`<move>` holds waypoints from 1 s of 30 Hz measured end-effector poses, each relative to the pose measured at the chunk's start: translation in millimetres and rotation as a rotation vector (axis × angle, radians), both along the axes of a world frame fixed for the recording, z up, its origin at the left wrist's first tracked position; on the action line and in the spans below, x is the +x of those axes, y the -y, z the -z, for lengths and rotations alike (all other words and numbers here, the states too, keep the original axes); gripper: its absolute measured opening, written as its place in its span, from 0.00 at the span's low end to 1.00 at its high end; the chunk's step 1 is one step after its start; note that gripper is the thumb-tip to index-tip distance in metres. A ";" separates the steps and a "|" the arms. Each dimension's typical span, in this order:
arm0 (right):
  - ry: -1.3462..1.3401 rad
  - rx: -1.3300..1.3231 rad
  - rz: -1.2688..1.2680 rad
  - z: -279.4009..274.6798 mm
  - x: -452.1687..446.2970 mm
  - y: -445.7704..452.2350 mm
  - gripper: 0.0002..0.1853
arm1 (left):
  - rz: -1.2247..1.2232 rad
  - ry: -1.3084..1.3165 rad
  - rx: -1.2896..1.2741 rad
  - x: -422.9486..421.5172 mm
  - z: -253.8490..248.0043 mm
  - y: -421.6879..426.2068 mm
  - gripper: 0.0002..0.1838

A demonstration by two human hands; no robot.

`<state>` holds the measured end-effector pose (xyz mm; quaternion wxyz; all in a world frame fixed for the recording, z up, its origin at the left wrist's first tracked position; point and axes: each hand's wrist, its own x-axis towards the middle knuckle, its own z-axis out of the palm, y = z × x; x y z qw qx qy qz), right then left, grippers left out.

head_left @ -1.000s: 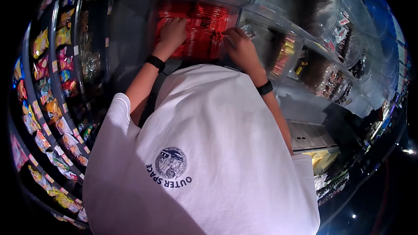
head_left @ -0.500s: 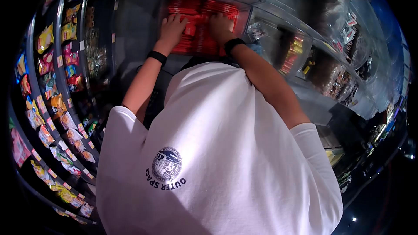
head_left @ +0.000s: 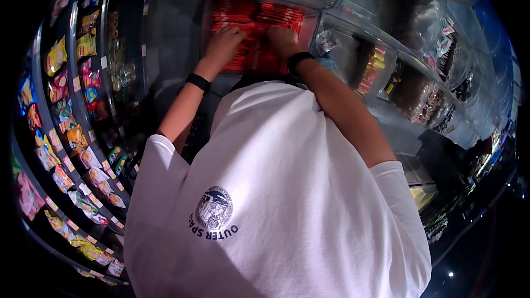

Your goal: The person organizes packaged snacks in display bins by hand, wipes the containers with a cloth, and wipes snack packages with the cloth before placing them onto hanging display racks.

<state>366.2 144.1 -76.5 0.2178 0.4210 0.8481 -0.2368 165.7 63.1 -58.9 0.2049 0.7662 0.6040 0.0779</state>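
Rows of red packets (head_left: 280,15) fill a clear bin (head_left: 310,25) at the top centre. Over the left part of the packets lies my left hand (head_left: 225,44), its fingers bent down onto them. My right hand (head_left: 283,40) is curled over the right part of the same packets, with its fingertips hidden below it. Whether either hand grips a single packet is too small to tell. Both wrists wear black bands, and a narrow gap separates the hands.
Shelves of bagged snacks (head_left: 56,56) curve down the left side. To the right are more clear bins, one with red and yellow packets (head_left: 372,69), others with dark wrapped items (head_left: 425,102). A small silvery packet (head_left: 327,40) lies beside the red bin.
My right hand has come from the bin's right edge to over the packets, its arm reaching farther inward. Since half a second ago, both hands have shifted slightly toward my body and curled more.
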 end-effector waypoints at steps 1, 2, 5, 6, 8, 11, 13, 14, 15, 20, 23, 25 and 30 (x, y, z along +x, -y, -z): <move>0.001 0.001 0.002 -11.8 -1.6 -4.9 0.14 | 0.040 -0.011 0.010 3.7 -1.3 -2.2 0.19; 0.001 0.024 0.075 -23.9 -3.4 -9.7 0.14 | 0.080 -0.022 0.019 8.3 -2.5 -4.4 0.18; -0.038 0.089 0.175 -21.8 3.8 -20.1 0.13 | 0.082 -0.026 0.092 27.7 0.2 -13.3 0.17; -0.077 0.133 0.201 -14.2 7.8 -25.5 0.13 | 0.090 -0.026 0.095 33.2 2.4 -18.2 0.17; -0.099 0.178 0.197 2.4 13.0 -29.8 0.14 | 0.098 -0.026 0.082 44.6 11.3 -28.8 0.15; -0.154 0.199 0.223 3.5 15.5 -30.3 0.13 | 0.143 -0.088 0.130 62.1 23.6 -41.2 0.13; -0.156 0.121 0.275 -14.8 18.2 -39.2 0.12 | 0.212 -0.166 0.111 68.9 38.5 -47.7 0.11; -0.156 0.037 0.328 -25.4 19.2 -42.1 0.12 | 0.214 -0.166 0.111 74.2 51.9 -48.9 0.11; -0.155 0.036 0.331 -36.6 19.2 -44.0 0.12 | 0.155 0.004 0.211 80.9 72.4 -48.9 0.11; -0.055 0.055 0.262 -54.9 17.1 -45.4 0.13 | 0.188 0.013 0.249 99.3 77.4 -58.9 0.13; 0.054 -0.042 0.153 -49.3 23.6 -47.1 0.12 | 0.197 0.041 0.257 93.2 55.3 -55.9 0.11; -0.084 -0.070 0.090 -63.7 26.7 -40.1 0.11 | 0.133 -0.018 0.210 80.4 17.6 -52.9 0.09; -0.176 -0.019 0.054 -50.5 21.1 -31.0 0.11 | 0.098 -0.018 0.183 61.4 -12.7 -42.6 0.15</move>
